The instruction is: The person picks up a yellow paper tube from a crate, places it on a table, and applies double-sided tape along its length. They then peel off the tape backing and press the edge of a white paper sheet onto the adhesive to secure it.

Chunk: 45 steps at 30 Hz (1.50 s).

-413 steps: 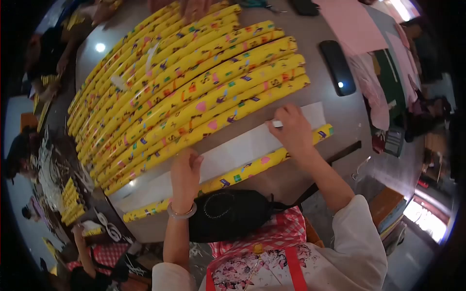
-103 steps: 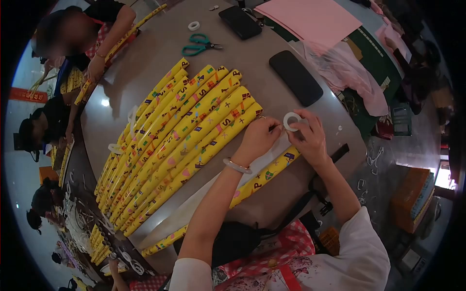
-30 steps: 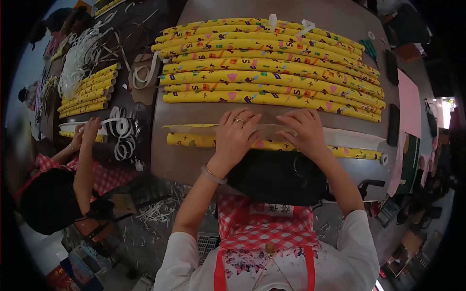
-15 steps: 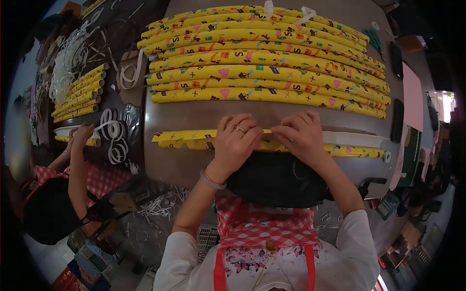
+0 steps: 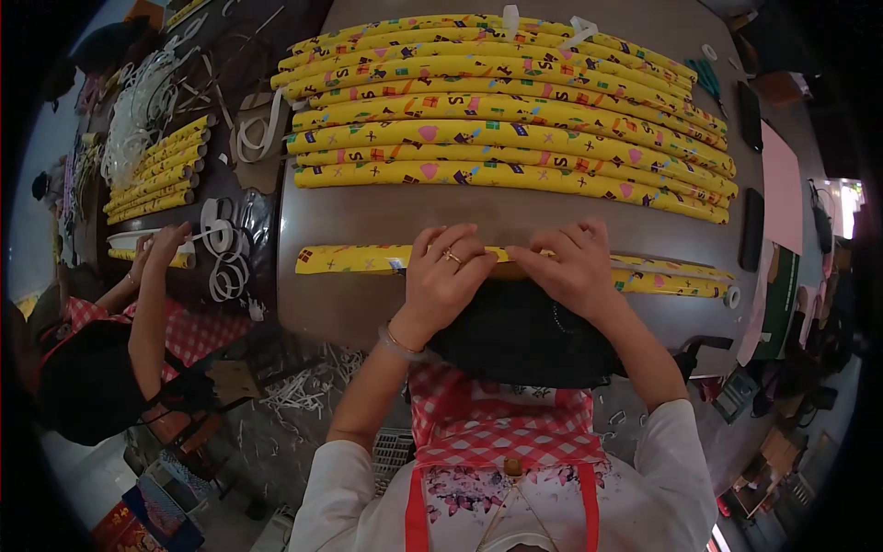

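Note:
A roll of yellow wrapping paper [image 5: 354,259] with a colourful print lies crosswise near the front of the table. My left hand [image 5: 448,276], with a ring on one finger, is closed on the middle of it, fingertips curled at the paper's edge. Just to the right, my right hand [image 5: 568,267] pinches the same edge, thumb and fingers together. Both hands hide the roll's middle. On the right the paper shows two printed bands with a narrow gap between. A small white tape ring [image 5: 732,296] touches the roll's right end.
Several finished yellow rolls [image 5: 515,133] lie side by side beyond my hands. Two dark blocks [image 5: 751,228] and teal scissors [image 5: 708,77] lie at the right. A co-worker's hands [image 5: 166,248] handle a shorter roll at the left, beside white ribbon loops [image 5: 225,253].
The white underside along the roll's right part has turned over and now shows yellow print. My hands stay at the same spot with the fingers curling. The view has shifted slightly.

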Each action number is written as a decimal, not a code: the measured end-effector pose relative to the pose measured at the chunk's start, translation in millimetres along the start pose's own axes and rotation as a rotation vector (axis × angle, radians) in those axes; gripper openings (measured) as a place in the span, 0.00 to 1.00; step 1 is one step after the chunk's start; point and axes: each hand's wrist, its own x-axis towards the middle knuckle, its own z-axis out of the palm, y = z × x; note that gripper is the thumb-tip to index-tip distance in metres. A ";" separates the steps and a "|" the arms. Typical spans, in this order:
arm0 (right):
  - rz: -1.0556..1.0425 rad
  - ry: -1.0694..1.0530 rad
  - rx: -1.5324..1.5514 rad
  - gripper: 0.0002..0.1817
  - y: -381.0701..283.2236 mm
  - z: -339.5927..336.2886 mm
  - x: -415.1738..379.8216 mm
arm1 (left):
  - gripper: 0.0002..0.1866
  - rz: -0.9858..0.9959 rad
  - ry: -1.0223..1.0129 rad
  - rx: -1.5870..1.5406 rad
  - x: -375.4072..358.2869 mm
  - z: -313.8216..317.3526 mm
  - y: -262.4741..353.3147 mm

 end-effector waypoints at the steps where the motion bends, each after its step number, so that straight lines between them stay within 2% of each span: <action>1: -0.046 -0.016 -0.001 0.15 1.0 -0.9 -2.2 | 0.06 -0.001 0.010 0.002 -0.4 -0.4 0.5; 5: -0.117 -0.057 -0.016 0.20 -2.1 -8.1 -8.7 | 0.07 0.004 0.028 0.012 -1.2 -2.6 3.4; 9: -0.162 -0.034 -0.042 0.21 -1.7 -13.9 -12.4 | 0.07 -0.015 0.050 0.011 -2.5 -4.3 5.4; 11: -0.005 0.010 -0.040 0.20 -2.4 -16.1 -16.6 | 0.07 -0.009 0.048 0.014 -3.1 -4.7 6.1; 24: -0.088 -0.001 -0.075 0.13 4.6 -17.3 -26.6 | 0.07 -0.032 0.071 0.025 -6.5 -1.5 8.8; 26: -0.086 0.063 -0.131 0.12 2.4 -18.1 -28.5 | 0.07 -0.029 0.075 0.018 -6.5 -1.3 8.4; 32: 0.071 0.119 -0.101 0.14 3.8 -24.9 -35.4 | 0.08 -0.035 0.075 0.008 -6.6 0.0 8.8; 38: 0.074 0.048 -0.118 0.21 8.8 -31.5 -38.5 | 0.08 -0.043 0.085 0.013 -5.2 1.6 9.2; 45: 0.099 0.025 -0.110 0.19 9.1 -29.9 -32.0 | 0.10 -0.054 0.079 0.011 -4.4 1.7 9.4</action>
